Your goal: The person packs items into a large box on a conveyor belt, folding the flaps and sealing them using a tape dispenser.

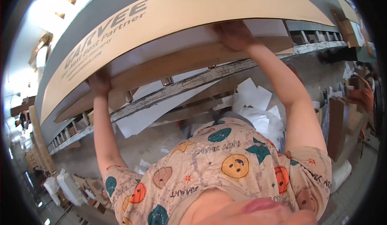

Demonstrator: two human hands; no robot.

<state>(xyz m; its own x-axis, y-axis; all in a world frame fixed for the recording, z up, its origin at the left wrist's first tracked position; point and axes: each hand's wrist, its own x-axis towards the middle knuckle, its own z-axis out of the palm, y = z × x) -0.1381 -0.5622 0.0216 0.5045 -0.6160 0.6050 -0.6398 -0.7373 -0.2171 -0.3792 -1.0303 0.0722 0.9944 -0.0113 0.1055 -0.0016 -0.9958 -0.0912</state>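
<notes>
A long brown cardboard box (201,7) with dark printing lies across the upper part of the view, its near side open. Between its upper flap and its lower flap (181,59) a pale whitish layer (155,49) shows inside. My left hand (99,83) reaches under the upper flap near the box's left end. Further right, my right hand (237,35) goes into the same opening, against the pale layer. The upper flap and shade hide the fingers of both hands, so their grip does not show.
The box rests on a roller conveyor with a worn metal rail (201,77). White sheets and plastic wrapping (260,108) lie below the rail. Flat cardboard (336,124) stands at the right, near another person's arm (360,94). Wrapped white pieces (68,186) sit at lower left.
</notes>
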